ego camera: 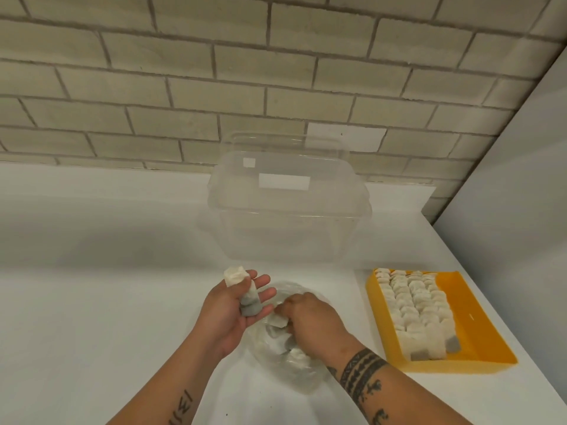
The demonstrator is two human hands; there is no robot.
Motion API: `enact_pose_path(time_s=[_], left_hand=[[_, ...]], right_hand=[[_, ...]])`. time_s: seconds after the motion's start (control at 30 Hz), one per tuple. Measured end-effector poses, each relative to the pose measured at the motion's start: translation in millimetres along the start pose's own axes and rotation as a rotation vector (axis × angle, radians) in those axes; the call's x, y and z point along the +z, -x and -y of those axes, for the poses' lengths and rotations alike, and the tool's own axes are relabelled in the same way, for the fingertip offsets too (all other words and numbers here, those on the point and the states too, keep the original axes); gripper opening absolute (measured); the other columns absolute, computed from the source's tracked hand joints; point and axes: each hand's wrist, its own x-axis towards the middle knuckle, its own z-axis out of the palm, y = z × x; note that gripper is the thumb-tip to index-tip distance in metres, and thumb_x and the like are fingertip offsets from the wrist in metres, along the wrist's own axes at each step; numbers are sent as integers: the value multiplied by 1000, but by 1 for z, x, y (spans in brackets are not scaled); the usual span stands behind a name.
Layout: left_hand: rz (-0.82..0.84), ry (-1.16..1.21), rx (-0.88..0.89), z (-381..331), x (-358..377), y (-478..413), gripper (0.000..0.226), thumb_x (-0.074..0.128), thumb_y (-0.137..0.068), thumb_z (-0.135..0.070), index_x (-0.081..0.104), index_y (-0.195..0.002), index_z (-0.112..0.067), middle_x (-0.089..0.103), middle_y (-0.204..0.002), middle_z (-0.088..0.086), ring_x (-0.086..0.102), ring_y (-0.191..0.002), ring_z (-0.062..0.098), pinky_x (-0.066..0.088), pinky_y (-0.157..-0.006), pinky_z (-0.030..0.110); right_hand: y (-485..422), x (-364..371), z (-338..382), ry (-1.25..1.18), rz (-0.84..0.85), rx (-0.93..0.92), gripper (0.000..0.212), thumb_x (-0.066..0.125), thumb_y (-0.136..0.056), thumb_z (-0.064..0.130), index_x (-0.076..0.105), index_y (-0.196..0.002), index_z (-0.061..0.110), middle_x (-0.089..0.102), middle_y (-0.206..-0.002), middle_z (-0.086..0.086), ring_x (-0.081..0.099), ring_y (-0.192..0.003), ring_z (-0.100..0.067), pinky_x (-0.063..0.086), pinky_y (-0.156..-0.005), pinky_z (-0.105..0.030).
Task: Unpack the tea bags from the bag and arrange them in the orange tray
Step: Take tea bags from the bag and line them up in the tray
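While your right hand [310, 320] reaches into the clear plastic bag [294, 372], knuckles up, its fingers are curled tight round a tea bag [277, 322] at the bag's open mouth. Loose tea bags [287, 343] lie inside the bag under that hand: white paper, some with grey ends. Your left hand [228, 308] is palm up at the bag's left side, fingertips over the bag's rim; you cannot tell from this view whether they touch the plastic. A stack of tea bags [251, 299] lies along that palm, its white end jutting past the fingers on the side away from you. One finger bends across the stack and pins it, and the other fingers are nearly straight. Orange tray [478, 314]: right of the bag, apart from it, set at an angle. Rows of tea bags [414, 308] stand packed and overlapping in the tray's half nearer the bag, with bare orange floor on the half farther from the bag. Clear plastic tub [288, 216]: beyond the bag, close to the brick wall [184, 72]. Bag, tray and tub all sit on the white counter [107, 286].
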Motion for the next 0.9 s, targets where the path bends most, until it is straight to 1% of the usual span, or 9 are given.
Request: enact_pose_path(time_s=[0.13, 0.23, 0.3, 0.4, 0.5, 0.57, 0.63, 0.73, 0.9], left_hand=[[32, -51, 35, 0, -2, 4, 31, 52, -103, -5, 62, -126, -23, 73, -114, 13, 74, -102, 37, 57, -91, 54], [33, -163, 72, -3, -1, 4, 34, 53, -103, -7, 66, -122, -31, 69, -97, 8, 73, -91, 29, 59, -90, 50], [26, -265, 102, -6, 4, 5, 26, 55, -103, -14, 70, -115, -31, 65, -92, 6, 70, -85, 25, 60, -90, 50], [39, -468, 152, -8, 15, 8, 15, 59, -102, -32, 72, -106, -28, 65, -94, 5, 71, -83, 19, 63, -83, 40], [175, -613, 88, -9, 24, 11, 29, 60, -94, -53, 72, -108, -30, 68, -102, 6, 72, -89, 20, 62, -82, 36], [336, -583, -45, -8, 28, 12, 49, 56, -86, -65, 70, -117, -29, 73, -111, 8, 73, -99, 26, 61, -88, 40], [452, -549, -154, -6, 31, 15, 62, 49, -86, -69, 65, -127, -26, 72, -118, 15, 72, -104, 31, 60, -86, 38], [466, -482, -173, -5, 32, 15, 51, 57, -91, -54, 63, -130, -22, 73, -115, 10, 71, -94, 29, 56, -77, 34], [346, -362, -95, -2, 24, 14, 25, 67, -95, -21, 66, -119, -13, 68, -97, 8, 65, -76, 22, 53, -65, 33]], right_hand=[[-1, 1, -9, -68, -36, 0, 31, 80, -75, 28, 72, -105, 28, 68, -99, 2, 62, -94, -20, 52, -79, -33], [7, -18, -12, -201, -32, 29, 17, 63, -91, 27, 72, -106, 28, 71, -99, 3, 64, -89, -18, 51, -78, -30], [15, -41, -13, -255, 9, 51, 19, 53, -99, 31, 70, -105, 27, 70, -98, 3, 63, -86, -17, 51, -76, -30], [25, -79, -13, -263, 124, 18, 19, 53, -100, 35, 68, -103, 25, 63, -91, 9, 59, -83, -13, 47, -73, -29], [27, -111, -11, -243, 223, -25, 18, 56, -98, 36, 65, -89, 23, 61, -80, 9, 57, -76, -12, 47, -72, -31], [24, -124, -9, -253, 264, -37, 19, 59, -97, 35, 61, -81, 26, 59, -73, 9, 56, -69, -11, 45, -68, -31], [20, -131, -9, -289, 262, -28, 16, 62, -96, 35, 61, -81, 28, 63, -74, 9, 62, -67, -11, 47, -66, -29], [15, -129, -9, -414, 221, 59, 17, 65, -92, 38, 60, -103, 25, 74, -88, 5, 70, -65, -10, 52, -62, -26], [17, -112, -10, -828, 30, 239, 29, 64, -93, 47, 58, -108, 23, 75, -95, -2, 70, -62, -14, 53, -59, -28]])
